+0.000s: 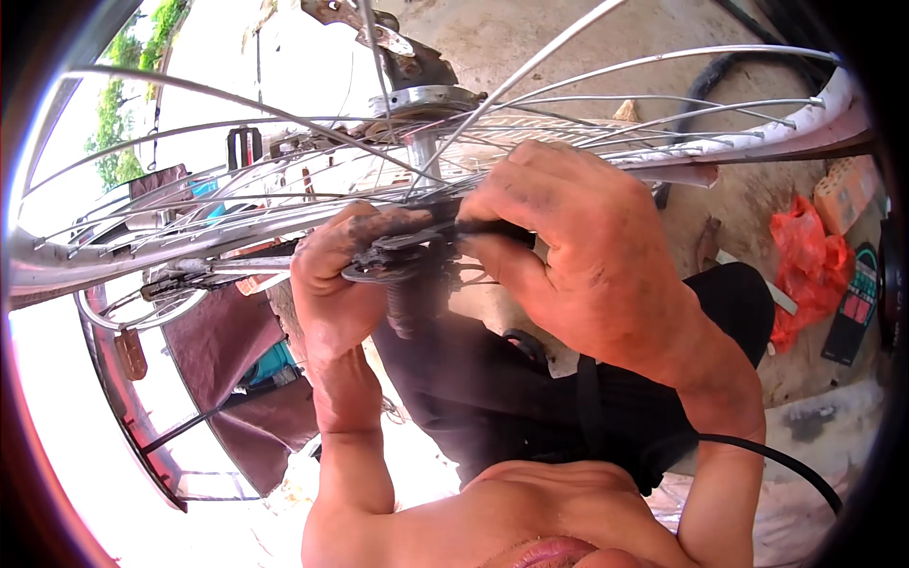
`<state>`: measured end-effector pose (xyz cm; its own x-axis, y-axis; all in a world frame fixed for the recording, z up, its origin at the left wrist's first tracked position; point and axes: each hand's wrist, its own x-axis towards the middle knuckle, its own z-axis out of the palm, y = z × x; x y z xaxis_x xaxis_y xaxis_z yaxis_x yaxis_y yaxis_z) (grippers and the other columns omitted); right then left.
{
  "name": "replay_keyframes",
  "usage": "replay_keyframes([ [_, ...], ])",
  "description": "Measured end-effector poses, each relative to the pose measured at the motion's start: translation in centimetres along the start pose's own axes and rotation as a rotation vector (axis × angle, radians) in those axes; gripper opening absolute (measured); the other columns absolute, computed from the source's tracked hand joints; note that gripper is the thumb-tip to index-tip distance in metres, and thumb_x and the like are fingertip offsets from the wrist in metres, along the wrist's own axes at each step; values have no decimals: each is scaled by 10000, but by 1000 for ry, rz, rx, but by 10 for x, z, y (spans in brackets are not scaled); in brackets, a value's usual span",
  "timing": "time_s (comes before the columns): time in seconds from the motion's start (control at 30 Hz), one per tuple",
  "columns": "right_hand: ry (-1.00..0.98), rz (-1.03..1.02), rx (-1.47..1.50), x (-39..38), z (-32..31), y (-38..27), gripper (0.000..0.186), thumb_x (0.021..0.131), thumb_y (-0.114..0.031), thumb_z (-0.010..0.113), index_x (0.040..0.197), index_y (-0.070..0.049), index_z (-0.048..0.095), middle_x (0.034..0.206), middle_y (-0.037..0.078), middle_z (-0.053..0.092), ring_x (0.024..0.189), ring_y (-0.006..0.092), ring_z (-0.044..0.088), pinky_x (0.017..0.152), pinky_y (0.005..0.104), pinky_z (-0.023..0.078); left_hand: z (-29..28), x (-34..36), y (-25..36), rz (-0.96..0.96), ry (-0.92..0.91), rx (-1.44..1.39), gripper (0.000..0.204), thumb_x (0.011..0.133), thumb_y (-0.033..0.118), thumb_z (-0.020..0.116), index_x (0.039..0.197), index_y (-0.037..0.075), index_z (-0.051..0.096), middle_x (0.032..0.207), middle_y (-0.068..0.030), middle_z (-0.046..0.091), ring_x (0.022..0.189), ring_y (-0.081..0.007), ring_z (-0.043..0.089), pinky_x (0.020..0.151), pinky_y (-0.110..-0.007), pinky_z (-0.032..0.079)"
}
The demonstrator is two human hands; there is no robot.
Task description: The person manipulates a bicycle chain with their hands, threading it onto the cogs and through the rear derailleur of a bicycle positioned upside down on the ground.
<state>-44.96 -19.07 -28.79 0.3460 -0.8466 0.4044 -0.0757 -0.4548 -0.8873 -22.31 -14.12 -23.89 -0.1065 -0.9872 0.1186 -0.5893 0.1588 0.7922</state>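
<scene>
Landmark: silver spoked bicycle wheel (800, 128), spanning the upper view, with a bright cylindrical metal hub (422, 149) at its centre. Work piece: dark, greasy metal part with thin layered edges (400, 252), located at the wheel's centre, on the side nearer the person.

Left hand (336, 275): fingers curled, grasping the dark part, thumb laid along its upper edge. Right hand (578, 222): thumb and fingers pinched on the same part from the other side (fingertips blackened). Lower end of the part blurred; exact shape cannot be told.

Surroundings, relative to the wheel: black cloth trousers (502, 402) on the person's legs, below its centre. Crumpled red plastic bag (812, 270), below its right end; next to the bag, a pale orange brick with holes (846, 194). Curved black rubber-like hose (699, 99), behind its right portion. Maroon sheet-like panel (222, 331), below its left portion.
</scene>
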Motion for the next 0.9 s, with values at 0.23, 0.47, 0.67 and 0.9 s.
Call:
replay_keyframes([
  [0.23,30,-51,27,1,3,3,190,746,-14,776,889,-57,659,821,101,630,772,320,628,671,401,496,-18,21,4,-184,-348,-147,431,764,-142,675,1157,22,738,1071,-102,759,959,-139,704,836,-269,553],
  [0.47,-19,-56,19,1,0,6,196,738,-16,789,900,-43,680,860,102,678,822,310,660,709,391,525,-17,32,14,-156,-420,31,428,772,-147,656,1165,13,720,1015,-88,749,901,-123,692,779,-281,554],
  [0.67,-41,-85,18,3,-3,8,226,721,0,789,919,-44,691,885,97,694,859,310,668,737,395,537,-12,30,17,-213,-387,42,340,799,-117,666,1110,3,727,974,-91,747,856,-129,694,750,-282,554],
  [0.9,-77,-78,-15,-1,-9,1,366,702,8,792,1039,-47,660,953,125,654,909,339,652,756,414,540,-12,23,3,-44,-306,62,339,773,-119,663,1087,-9,726,983,-98,746,868,-157,707,756,-267,553],
])
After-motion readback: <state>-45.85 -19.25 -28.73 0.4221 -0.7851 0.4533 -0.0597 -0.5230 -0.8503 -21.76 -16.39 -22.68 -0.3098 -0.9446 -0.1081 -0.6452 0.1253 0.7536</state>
